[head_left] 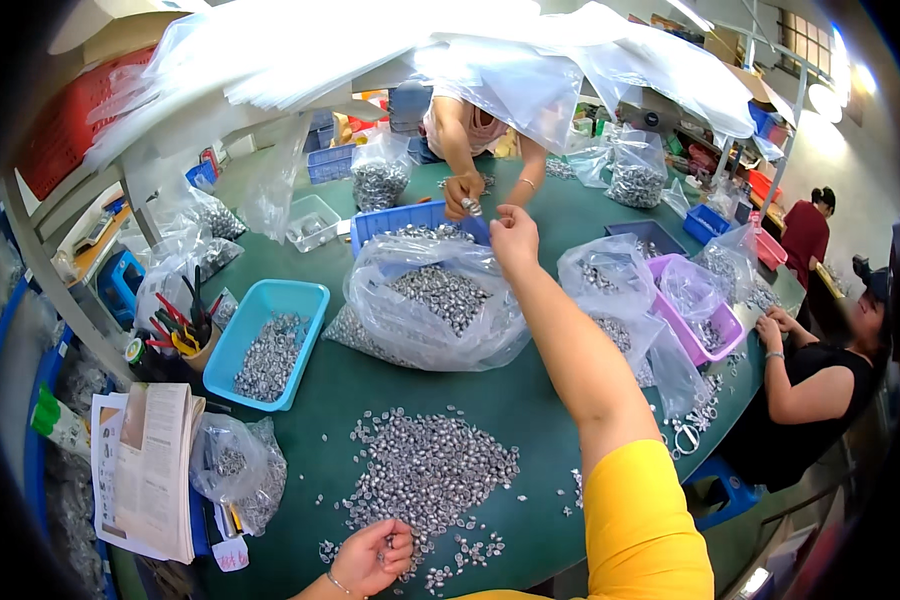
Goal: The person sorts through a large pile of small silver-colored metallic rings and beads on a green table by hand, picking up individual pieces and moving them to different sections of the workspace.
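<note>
- Left hand (378, 555): at the worktop's near edge, back of the hand low, fingers curled in at the near side of the pile. I cannot tell whether its grip is clamped on a piece.
- Right hand (515, 237): stretched toward the far edge, over the far right rim of the big bag; fingers bent, tips pointing far and left. Whether its grip holds anything cannot be told.
- Pile (430, 470): small silvery oval pieces, loose near the middle of the near edge; their long axes point every which way. Strays lie around it.
- Big bag (370, 300): beyond the pile, clear, full of pieces, mouth upward, long axis roughly left to right.
- Co-worker's hand (462, 192): at the far side, just beyond the right hand, holding a few silvery pieces.
- Blue bin (395, 218): behind the big bag, long side across, with pieces inside.
- Turquoise bin (282, 300): toward the left edge, long axis slanting from far right to near left, pieces inside.
- Small bag (232, 460): near left corner, beside a folded newspaper (155, 470).
- Purple bin (722, 348): toward the right edge of the green worktop (550, 400), long axis running far left to near right; scissors (686, 440) lie nearer.
</note>
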Motion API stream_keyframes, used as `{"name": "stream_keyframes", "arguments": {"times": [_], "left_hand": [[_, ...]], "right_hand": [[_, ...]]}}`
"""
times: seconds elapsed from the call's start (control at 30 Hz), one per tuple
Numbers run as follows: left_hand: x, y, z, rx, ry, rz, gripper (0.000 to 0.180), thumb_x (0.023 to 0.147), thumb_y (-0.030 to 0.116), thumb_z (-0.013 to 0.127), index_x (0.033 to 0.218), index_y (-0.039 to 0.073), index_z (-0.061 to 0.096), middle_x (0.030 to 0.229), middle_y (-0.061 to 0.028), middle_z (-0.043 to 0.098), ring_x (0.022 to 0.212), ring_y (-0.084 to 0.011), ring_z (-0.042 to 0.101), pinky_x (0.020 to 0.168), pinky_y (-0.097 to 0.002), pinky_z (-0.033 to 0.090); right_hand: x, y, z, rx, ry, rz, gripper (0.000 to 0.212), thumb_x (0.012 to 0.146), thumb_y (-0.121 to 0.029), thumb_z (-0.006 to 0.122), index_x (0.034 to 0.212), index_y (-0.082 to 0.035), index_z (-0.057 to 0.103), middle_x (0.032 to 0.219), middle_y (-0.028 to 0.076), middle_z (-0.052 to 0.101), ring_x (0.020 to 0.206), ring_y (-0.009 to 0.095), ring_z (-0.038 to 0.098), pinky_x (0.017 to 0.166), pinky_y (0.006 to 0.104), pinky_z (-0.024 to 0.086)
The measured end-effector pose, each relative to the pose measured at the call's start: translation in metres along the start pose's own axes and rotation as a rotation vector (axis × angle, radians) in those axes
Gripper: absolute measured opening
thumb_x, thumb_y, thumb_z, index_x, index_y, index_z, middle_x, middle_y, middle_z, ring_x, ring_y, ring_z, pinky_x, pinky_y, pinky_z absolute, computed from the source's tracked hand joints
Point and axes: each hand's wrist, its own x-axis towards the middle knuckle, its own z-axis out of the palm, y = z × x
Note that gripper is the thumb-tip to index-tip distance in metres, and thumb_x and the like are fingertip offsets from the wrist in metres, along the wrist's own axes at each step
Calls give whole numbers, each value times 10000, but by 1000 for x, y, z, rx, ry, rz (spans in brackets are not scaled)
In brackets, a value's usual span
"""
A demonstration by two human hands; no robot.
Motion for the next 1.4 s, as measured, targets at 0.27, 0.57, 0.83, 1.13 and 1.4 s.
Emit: {"name": "stream_keyframes", "arguments": {"times": [0.27, 0.57, 0.83, 1.13, 1.4], "left_hand": [[0, 4, -3, -12, 79, 16, 179, 875, 221, 476, 831, 57, 532, 643, 6, 385, 536, -83, 339, 436, -183, 285], [10, 1, -7, -7, 89, -16, 191, 877, 204, 456, 830, 35, 533, 661, -19, 407, 532, -98, 349, 452, -209, 285], [10, -1, -9, 26, 94, -35, 237, 878, 240, 434, 819, 35, 536, 662, -28, 414, 545, -113, 364, 461, -225, 300], [10, -5, -2, 77, 74, -54, 218, 883, 233, 444, 827, 42, 533, 677, -23, 423, 541, -99, 362, 461, -217, 314], [8, -6, -7, 71, 65, -35, 222, 879, 244, 462, 828, 43, 540, 680, -24, 428, 546, -93, 377, 458, -216, 318]], "right_hand": [[-3, -13, 11, -256, -163, -122, 260, 694, -67, 676, 919, 29, 586, 736, 67, 603, 620, 145, 572, 587, 254, 468], [-38, -18, -64, 349, -305, 183, 234, 708, 38, 626, 934, -10, 593, 840, 48, 622, 701, 98, 584, 561, 214, 459], [-154, -41, -163, 118, -760, 433, 205, 732, 13, 627, 937, 14, 622, 815, 70, 635, 717, 120, 600, 561, 230, 487], [-228, 36, -196, -756, -628, -76, 155, 662, 21, 639, 814, -2, 648, 772, 132, 597, 698, 255, 594, 630, 316, 480], [-201, 5, -210, -626, -636, 254, 131, 750, -29, 583, 859, 23, 634, 730, 100, 606, 615, 152, 579, 577, 287, 473]]}}
